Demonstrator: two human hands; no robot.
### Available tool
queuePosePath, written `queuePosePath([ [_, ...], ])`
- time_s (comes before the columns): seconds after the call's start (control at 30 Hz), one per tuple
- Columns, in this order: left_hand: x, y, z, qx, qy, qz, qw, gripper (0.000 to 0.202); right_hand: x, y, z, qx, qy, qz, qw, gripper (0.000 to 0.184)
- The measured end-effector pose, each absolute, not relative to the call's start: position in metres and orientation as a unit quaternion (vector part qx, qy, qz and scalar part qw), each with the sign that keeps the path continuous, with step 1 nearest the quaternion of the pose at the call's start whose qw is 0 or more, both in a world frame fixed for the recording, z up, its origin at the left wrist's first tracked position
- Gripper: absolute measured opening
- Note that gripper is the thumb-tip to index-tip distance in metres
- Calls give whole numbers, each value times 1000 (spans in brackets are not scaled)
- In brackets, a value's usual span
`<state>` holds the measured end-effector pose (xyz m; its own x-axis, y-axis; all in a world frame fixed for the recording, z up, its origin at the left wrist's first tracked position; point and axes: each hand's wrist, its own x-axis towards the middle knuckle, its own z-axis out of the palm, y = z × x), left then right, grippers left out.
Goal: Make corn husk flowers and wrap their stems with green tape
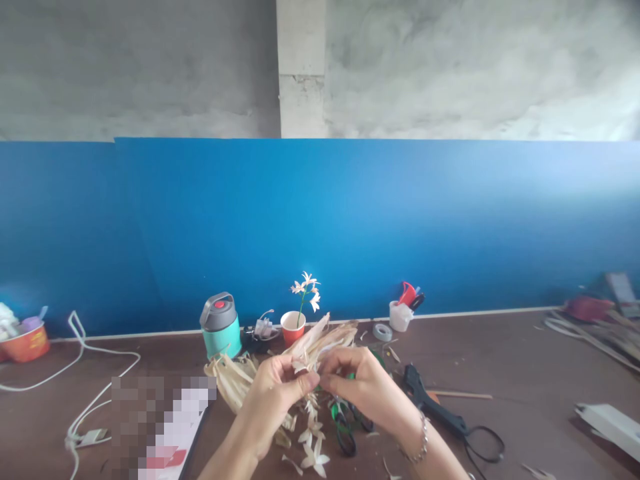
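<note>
My left hand pinches a small pale flower piece that looks made of dried husk. Thumb and fingers of my right hand are pressed together at the same piece, fingertips close to those of the left. Behind my hands lie dried husks, with more crumpled husk beside my left wrist. Below them, several star-shaped pale flowers rest on the brown table. Scissors with green and black handles lie partly hidden beneath my right hand.
A black glue gun lies right of my right hand. Along the blue panel stand a teal flask, a flower stem in an orange cup, a tape roll and a white pen cup. A white cable trails left.
</note>
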<state>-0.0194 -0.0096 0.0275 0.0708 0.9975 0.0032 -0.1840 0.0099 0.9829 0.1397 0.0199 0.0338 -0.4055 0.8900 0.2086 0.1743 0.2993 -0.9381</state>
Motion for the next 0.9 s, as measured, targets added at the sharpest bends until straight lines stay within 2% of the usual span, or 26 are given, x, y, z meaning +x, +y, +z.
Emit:
queuePosePath([
  [0.33, -27, -3, 19, 487, 420, 527, 556, 18, 132, 19, 28, -409, -684, 464, 386, 6],
  [0.5, -26, -5, 28, 516, 402, 528, 542, 22, 129, 21, 26, -393, -675, 478, 401, 8],
  [0.67, -24, -7, 34, 532, 424, 530, 506, 28, 130, 13, 33, -395, -730, 387, 401, 9],
  [0.8, -24, -6, 32, 549, 440, 517, 488, 25, 130, 7, 36, -387, -772, 276, 422, 16],
  [0.9, -26, -4, 31, 563, 451, 504, 474, 22, 128, 5, 33, -389, -785, 235, 421, 17],
])
